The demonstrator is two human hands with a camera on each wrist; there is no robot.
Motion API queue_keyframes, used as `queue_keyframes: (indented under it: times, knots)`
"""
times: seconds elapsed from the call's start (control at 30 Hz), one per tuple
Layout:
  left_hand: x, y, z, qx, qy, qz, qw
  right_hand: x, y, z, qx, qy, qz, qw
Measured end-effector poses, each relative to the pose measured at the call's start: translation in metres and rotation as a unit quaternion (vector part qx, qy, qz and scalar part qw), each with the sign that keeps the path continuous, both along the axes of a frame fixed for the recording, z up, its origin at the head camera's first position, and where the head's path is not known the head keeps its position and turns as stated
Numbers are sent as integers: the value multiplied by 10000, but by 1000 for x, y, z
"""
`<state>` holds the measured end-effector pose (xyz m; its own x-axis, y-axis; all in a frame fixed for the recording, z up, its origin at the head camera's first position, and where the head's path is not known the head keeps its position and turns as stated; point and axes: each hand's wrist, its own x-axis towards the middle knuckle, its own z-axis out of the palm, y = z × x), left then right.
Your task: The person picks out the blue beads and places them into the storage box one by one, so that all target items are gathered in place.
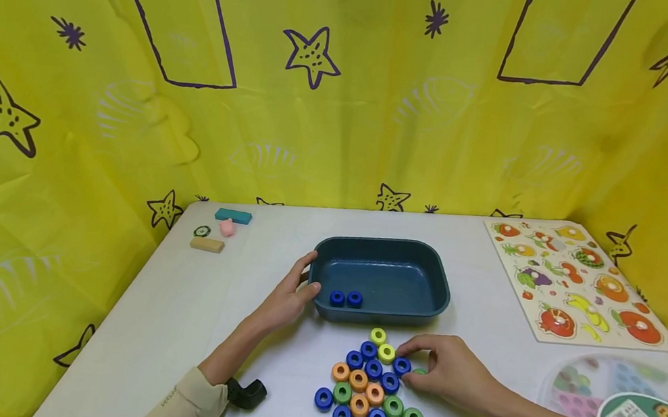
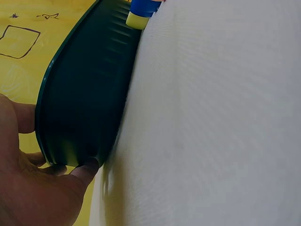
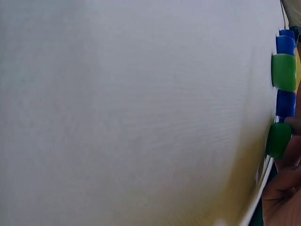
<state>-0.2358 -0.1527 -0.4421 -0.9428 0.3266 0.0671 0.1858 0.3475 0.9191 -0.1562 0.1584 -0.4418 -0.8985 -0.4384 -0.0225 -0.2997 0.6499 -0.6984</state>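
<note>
My left hand (image 1: 288,297) grips the left end of a dark teal tray (image 1: 377,317), thumb on the near side and fingers round the rim. The left wrist view shows that hand (image 2: 42,188) on the tray's outer wall (image 2: 84,94). Two blue rings (image 1: 354,298) lie in the tray's near left corner. In front, a cluster of blue, orange, green and yellow rings (image 1: 358,379) rests on the table. At its right side my right hand (image 1: 454,371) pinches a blue ring (image 1: 401,366) between thumb and index finger. A green ring (image 1: 420,373) is partly hidden behind that hand.
A fruit puzzle board (image 1: 582,289) lies at the back right of the white table (image 1: 187,329). Nearer, at the right edge, is a clear package (image 1: 581,381) with a printed label. Small blocks (image 1: 206,245) and a pink piece (image 1: 227,227) lie back left.
</note>
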Motion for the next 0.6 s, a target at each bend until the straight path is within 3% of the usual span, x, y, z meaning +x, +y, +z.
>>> queue_keyframes:
  times: [0.3,0.47,0.6]
  knots:
    - [16,5,29,-151,-102,-54,9998,-1,2,7,-30,22,-27,10000]
    - [9,3,16,-115,-81,-28,9999,-5,6,33,-60,4,63,10000]
    - [0,0,1,-59,-9,14,10000,-15,8,55,-305,410,415,9978]
